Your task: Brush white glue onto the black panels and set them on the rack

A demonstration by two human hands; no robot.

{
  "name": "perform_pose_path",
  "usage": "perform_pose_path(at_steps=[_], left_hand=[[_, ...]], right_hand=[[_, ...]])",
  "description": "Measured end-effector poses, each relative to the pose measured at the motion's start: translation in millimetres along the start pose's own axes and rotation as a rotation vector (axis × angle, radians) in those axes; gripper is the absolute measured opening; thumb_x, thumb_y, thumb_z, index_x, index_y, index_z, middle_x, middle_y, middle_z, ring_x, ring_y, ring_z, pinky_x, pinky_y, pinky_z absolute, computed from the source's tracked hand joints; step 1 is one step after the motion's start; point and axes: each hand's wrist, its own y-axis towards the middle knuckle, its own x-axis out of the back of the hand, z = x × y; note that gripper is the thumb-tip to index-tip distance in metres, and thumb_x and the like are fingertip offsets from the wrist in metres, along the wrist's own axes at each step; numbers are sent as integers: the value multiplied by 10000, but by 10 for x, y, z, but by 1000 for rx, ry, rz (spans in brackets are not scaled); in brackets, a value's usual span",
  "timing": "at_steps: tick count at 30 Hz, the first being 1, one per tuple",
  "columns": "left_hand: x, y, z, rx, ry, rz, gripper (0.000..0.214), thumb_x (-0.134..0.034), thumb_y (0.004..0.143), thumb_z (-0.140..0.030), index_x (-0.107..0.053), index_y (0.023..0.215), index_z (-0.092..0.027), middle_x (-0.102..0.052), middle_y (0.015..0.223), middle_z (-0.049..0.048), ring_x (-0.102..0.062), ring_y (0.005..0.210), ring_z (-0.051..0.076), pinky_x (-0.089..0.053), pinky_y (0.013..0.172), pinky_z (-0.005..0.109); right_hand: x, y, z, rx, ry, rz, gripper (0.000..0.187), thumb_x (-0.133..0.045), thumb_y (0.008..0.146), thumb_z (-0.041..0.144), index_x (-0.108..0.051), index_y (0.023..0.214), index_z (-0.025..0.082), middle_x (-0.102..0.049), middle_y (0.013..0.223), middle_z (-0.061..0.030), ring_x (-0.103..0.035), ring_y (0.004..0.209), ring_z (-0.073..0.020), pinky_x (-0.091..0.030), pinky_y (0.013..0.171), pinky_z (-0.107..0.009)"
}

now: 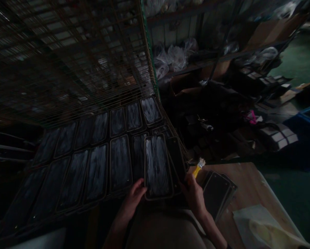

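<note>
A dark rectangular panel [158,166] with rounded corners and a pale, streaky wet-looking coat lies in front of me, overlapping the panels behind it. My left hand [136,194] pinches its lower left edge between thumb and fingers. Held in my right hand [195,196] is a paintbrush [198,167] with a yellow handle, bristles pointing up and away. The fingertips of that hand are close to a plain dark panel [177,159] just right of the coated one; contact is too dim to tell. Rows of similar streaked panels [96,171] cover the wire rack to the left.
A wire mesh wall [97,69] rises behind the panels. At right, a wooden table [250,186] bears stacked dark panels [217,190] and a pale cloth or paper [258,221]. Beyond are shelves with plastic bags [175,57], and a blue crate [309,114] on the far right.
</note>
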Motion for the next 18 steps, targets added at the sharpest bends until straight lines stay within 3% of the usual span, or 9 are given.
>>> perform_pose_path(at_steps=[7, 10, 14, 18], left_hand=[[0, 71, -55, -27, -56, -29, 575, -791, 617, -399, -614, 1114, -170, -698, 996, 96, -674, 908, 243, -538, 722, 314], [72, 44, -134, -32, -179, 74, 493, -764, 658, -352, -630, 1106, -200, -714, 994, 77, -683, 869, 235, -544, 725, 329], [180, 2, -316, -92, -360, 72, 389, -781, 647, -307, -666, 1004, -200, -733, 945, 46, -686, 874, 233, -552, 750, 334], [276, 42, -477, -197, -343, 7, 468, -752, 702, -352, -616, 1133, -226, -719, 999, 49, -682, 916, 218, -557, 775, 312]], right_hand=[[32, 22, 51, 20, 95, -15, 138, -534, 823, 331, -452, 845, 223, -548, 710, 17, -538, 601, -139, -485, 574, -251], [83, 13, 52, 8, 96, -3, 112, -529, 808, 306, -449, 836, 233, -535, 668, 24, -514, 560, -139, -469, 535, -249], [263, -20, 9, 16, 48, 1, 70, -513, 803, 286, -459, 824, 247, -538, 653, 18, -504, 528, -142, -448, 488, -245], [488, -66, -58, 16, 4, -13, 83, -510, 784, 290, -476, 839, 239, -559, 672, 12, -523, 519, -133, -455, 479, -227]])
